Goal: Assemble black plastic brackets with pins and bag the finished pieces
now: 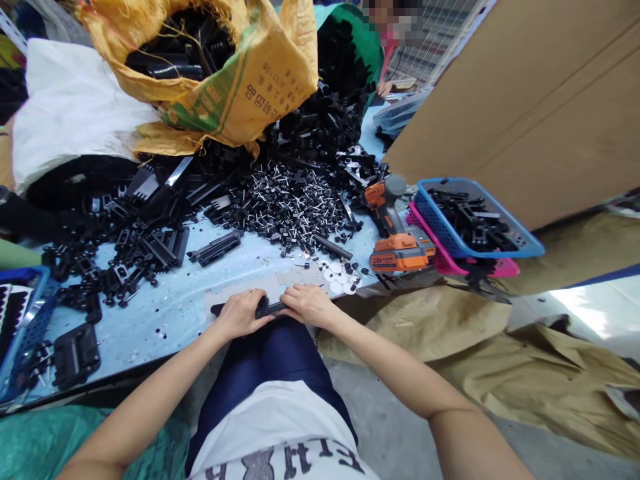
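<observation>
**Colours on the bench**

Black plastic parts (150, 233) cover a pale blue table (200, 293). The sack (240, 80) is yellow with green print. An orange-and-black drill (395, 233) lies beside a blue basket (475, 220) stacked on a pink basket (450, 263).

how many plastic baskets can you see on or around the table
3: a blue basket of black parts at the table's right edge, a pink basket stacked beneath it, and another blue basket at far left. Others may be hidden.

Matt black plastic part (265, 309); woven yellow sack (240, 80); brown cardboard (525, 100).
</observation>
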The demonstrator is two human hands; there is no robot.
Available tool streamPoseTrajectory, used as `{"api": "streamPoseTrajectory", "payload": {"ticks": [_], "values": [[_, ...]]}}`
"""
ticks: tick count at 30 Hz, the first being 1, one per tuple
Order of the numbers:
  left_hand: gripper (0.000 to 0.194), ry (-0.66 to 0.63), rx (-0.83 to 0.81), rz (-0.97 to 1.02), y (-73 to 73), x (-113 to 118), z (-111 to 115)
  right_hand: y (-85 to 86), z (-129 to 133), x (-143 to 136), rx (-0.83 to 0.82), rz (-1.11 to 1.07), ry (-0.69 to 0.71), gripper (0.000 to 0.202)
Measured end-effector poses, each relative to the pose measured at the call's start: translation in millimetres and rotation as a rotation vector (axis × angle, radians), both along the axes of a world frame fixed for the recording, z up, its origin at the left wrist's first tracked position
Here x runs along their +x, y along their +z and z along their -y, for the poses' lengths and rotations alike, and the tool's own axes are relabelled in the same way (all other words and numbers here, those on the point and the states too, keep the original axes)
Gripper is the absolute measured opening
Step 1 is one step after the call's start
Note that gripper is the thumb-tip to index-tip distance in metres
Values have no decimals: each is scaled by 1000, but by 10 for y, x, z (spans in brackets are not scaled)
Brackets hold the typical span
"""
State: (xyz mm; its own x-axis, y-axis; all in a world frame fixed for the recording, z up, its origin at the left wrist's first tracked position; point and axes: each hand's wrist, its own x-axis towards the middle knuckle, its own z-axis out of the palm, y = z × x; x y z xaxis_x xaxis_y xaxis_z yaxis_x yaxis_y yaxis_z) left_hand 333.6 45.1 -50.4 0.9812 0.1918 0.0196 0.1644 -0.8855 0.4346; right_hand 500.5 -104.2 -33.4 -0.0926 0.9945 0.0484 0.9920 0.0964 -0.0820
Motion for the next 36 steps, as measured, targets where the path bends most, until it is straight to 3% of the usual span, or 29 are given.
{"api": "streamPoseTrajectory", "payload": {"ticks": [3,5,8,11,15,19,22,25,28,30,33,36], "values": [[47,-82,-15,-38,82,250,-15,-139,63,122,8,-67,-60,36],[42,-82,-16,-39,136,518,-59,-141,104,198,16,-88,-110,38],[34,17,44,-38,177,966,-156,26,145,334,89,-155,-139,44],[42,43,116,-58,136,1289,-237,250,158,497,298,-253,-282,43],[33,37,156,-67,26,1428,-257,282,170,614,445,-353,-487,38],[27,60,172,-86,-1,1430,-232,65,165,576,381,-701,-458,45],[24,92,198,-93,24,1348,-228,-68,119,581,458,-966,-594,49],[23,173,195,4,38,1100,-266,-129,47,610,470,-696,-750,34],[27,313,143,223,19,706,-375,-126,-54,614,256,-292,-642,21],[26,396,110,368,-1,421,-458,-104,-121,606,124,-174,-605,17],[24,501,59,477,-21,39,-518,-89,-190,586,43,-156,-592,14],[24,543,22,447,-49,-214,-489,-124,-237,548,77,-252,-566,16]]}}
